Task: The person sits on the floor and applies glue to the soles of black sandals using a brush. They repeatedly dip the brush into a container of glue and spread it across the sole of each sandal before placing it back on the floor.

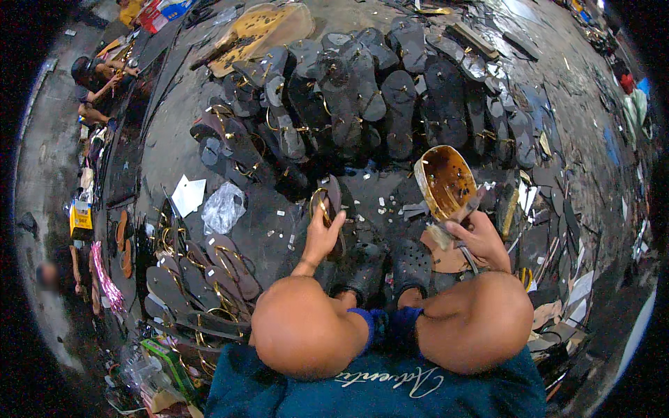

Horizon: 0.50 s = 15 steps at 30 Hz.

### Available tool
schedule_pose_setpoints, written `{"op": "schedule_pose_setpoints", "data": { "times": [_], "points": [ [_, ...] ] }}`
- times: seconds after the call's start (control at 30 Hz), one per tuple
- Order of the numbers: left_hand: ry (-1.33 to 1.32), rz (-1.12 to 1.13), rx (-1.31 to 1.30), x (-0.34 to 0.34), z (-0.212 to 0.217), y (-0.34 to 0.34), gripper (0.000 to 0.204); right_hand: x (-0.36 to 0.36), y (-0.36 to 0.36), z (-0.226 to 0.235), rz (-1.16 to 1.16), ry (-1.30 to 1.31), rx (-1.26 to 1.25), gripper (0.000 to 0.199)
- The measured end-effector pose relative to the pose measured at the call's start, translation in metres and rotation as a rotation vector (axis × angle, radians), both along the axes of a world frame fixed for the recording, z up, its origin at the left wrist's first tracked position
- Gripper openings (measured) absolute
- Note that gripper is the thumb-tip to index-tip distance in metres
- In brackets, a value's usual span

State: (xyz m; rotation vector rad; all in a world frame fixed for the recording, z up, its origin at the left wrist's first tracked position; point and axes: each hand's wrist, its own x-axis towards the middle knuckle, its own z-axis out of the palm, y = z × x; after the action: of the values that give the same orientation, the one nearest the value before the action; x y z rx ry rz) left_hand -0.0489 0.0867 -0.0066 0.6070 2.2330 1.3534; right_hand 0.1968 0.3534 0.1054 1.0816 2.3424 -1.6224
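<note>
My left hand (323, 235) is closed around a dark sandal (336, 191) with a gold strap, held upright above the floor in front of my shoes. My right hand (482, 239) grips the near edge of a cut-open container (422, 182), tilted so its amber, stained inside shows. A brush (440, 235) with pale bristles sticks out beside my right fingers; how it is held there I cannot make out. Beyond my hands, many dark sandal soles (398, 115) with gold straps stand close together in a curved row.
Finished-looking sandals (226, 268) with gold straps lie in a pile at my left. A clear plastic bag (224, 207) and a white sheet (188, 195) rest near them. A yellowish stained board (279, 31) lies at the back. Another person (97, 83) sits at far left.
</note>
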Motion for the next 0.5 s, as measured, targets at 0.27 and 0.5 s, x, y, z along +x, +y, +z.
{"op": "schedule_pose_setpoints", "data": {
  "times": [0.27,0.5],
  "points": [
    [-0.796,0.29,0.542,-0.035,-0.001,0.056,0.049,-0.125,-0.049,0.032,-0.226,0.684,-0.073,0.028],
    [-1.007,0.116,0.773,-0.023,0.081,0.057,0.042,-0.18,-0.057,0.035,-0.103,0.786,0.335,0.018]
  ]
}}
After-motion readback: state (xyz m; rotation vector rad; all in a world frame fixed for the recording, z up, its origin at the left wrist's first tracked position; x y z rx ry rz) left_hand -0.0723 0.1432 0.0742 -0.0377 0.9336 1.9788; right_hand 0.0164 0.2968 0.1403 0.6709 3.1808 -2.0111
